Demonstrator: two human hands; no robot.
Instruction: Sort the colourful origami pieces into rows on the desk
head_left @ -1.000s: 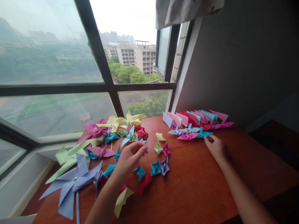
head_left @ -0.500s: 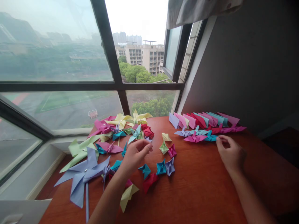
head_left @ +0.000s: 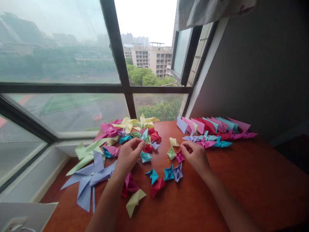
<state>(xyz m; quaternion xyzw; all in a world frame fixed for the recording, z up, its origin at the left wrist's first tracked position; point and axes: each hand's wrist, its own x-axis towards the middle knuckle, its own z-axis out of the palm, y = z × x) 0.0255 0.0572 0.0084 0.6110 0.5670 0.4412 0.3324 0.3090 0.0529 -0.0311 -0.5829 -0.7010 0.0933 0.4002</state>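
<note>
My left hand (head_left: 129,155) hovers over the folded papers on the left, thumb and fingers drawn together. A red folded paper (head_left: 148,148) and a light-blue one (head_left: 145,157) lie by its fingertips; whether it pinches anything is hidden. My right hand (head_left: 196,157) has its thumb and forefinger closed, with no paper visible between them. Its tips are close to a pale-yellow folded paper (head_left: 173,142) and a magenta paper boat (head_left: 180,157). A light-green folded paper (head_left: 171,153) sits between those two. Nearer me are a blue paper boat (head_left: 168,173) and a lilac one (head_left: 178,173).
Paper pinwheels, one of them lilac (head_left: 92,175), crowd the table's left side. Paper cranes (head_left: 222,142) and a row of upright folded papers (head_left: 204,125) stand at the back right. A window (head_left: 156,90) borders the wooden table (head_left: 205,206).
My right hand has moved left, from beside the blue crane to the small folded papers. My left hand has shifted left, uncovering red and light-blue papers. The view has turned slightly.
</note>
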